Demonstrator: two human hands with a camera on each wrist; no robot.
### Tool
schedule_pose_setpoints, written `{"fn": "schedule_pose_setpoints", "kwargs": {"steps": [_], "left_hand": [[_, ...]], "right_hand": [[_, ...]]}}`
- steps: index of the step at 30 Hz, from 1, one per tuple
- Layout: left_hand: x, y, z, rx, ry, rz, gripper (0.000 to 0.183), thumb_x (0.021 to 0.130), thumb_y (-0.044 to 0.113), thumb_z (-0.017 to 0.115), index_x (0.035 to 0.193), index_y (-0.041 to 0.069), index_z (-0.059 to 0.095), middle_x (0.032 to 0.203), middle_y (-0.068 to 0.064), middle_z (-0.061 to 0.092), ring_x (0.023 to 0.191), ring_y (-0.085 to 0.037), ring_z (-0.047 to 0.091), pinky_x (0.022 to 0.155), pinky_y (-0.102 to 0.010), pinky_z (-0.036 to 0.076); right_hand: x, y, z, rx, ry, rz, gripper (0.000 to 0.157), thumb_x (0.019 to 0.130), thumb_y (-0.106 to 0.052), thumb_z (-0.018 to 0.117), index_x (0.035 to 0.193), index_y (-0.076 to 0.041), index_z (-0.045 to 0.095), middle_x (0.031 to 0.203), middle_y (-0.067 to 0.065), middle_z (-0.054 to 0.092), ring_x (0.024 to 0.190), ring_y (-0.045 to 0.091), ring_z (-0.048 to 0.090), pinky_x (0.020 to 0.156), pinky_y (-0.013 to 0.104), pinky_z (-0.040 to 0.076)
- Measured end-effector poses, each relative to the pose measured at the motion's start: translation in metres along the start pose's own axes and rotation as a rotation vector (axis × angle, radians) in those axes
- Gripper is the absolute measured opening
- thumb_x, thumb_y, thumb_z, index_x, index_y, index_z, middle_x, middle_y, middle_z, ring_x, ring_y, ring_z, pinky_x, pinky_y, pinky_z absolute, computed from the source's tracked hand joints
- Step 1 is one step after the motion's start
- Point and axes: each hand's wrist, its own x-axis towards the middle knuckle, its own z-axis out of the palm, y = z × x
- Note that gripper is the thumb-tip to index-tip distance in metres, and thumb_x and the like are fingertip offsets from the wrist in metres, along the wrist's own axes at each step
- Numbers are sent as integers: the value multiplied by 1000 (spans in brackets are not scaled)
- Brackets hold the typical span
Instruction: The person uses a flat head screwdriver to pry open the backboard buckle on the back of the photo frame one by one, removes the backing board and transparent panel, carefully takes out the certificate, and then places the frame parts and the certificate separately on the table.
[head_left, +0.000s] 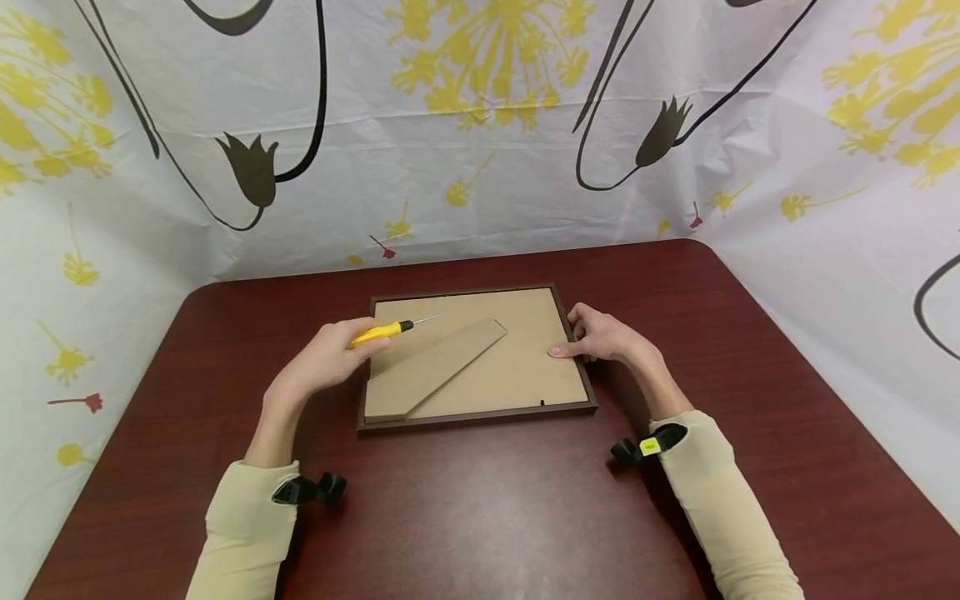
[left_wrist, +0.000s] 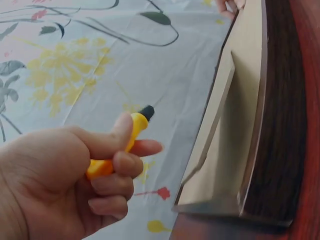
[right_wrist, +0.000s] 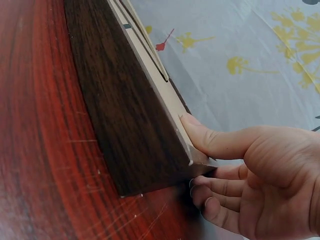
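A picture frame (head_left: 480,421) with a dark wooden border lies back side up on the table, showing its tan backing board (head_left: 517,367). Across the board's left half runs a flat easel stand (head_left: 442,367), its narrow end toward the upper right. My left hand (head_left: 333,354) holds a yellow-handled screwdriver (head_left: 382,332) above the frame's left edge, the thin shaft pointing right over the board. In the left wrist view the fingers curl round the handle. My right hand (head_left: 603,335) grips the frame's right edge, thumb on the backing and fingers at the outer side.
The dark red table (head_left: 480,508) extends around the frame on all sides. Behind it and at both sides hangs a white sheet (head_left: 337,225) printed with flowers. A small black tab (head_left: 542,403) sticks up at the frame's near edge.
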Motion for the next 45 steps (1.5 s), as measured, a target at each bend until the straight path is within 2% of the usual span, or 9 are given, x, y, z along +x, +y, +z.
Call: {"fn": "schedule_pose_setpoints", "kwargs": {"steps": [6,10,16,22,28,37,45], "left_hand": [[6,11,9,-44,-51,55,28,106,28,56,115,3,67,90,-7,59,77,-19,47,72,-37,41],[9,16,15,-74,-63,92,26,105,25,57,118,5,67,92,-6,61,76,-18,44,71,-36,39],[12,23,25,-109,-30,117,23,106,23,56,116,5,65,85,-2,55,70,-17,40,67,-34,37],[18,30,34,-153,-5,136,18,102,24,64,109,8,68,84,-7,58,70,-17,46,65,-32,40],[23,37,42,-220,-20,110,17,100,26,66,107,10,69,85,-7,58,72,-18,49,66,-32,42],[34,45,54,-342,18,69,19,96,27,72,105,11,69,84,-8,59,71,-18,48,65,-29,40],[46,52,66,-481,21,86,20,96,24,72,100,4,69,83,-3,63,70,-15,48,62,-24,39]], "right_hand": [[0,0,-1,21,-2,5,67,86,-30,83,125,3,39,95,13,51,67,22,53,64,35,47],[0,-1,-1,22,-1,3,67,86,-30,83,124,3,39,93,12,50,67,22,52,64,35,46],[-2,-2,0,30,-6,5,67,87,-31,82,124,3,39,93,11,48,68,22,51,64,34,45],[-2,-1,-1,34,-6,5,68,87,-30,82,125,3,38,92,12,48,67,22,51,64,35,45],[-3,-1,-1,38,-5,3,67,87,-29,83,125,3,38,92,11,48,66,22,50,63,34,44],[-2,-3,1,21,-14,1,68,88,-29,81,128,4,38,94,12,48,68,22,51,66,35,45],[-2,-1,0,15,-7,-1,68,88,-29,81,129,4,37,95,13,48,67,23,52,66,35,46]]}}
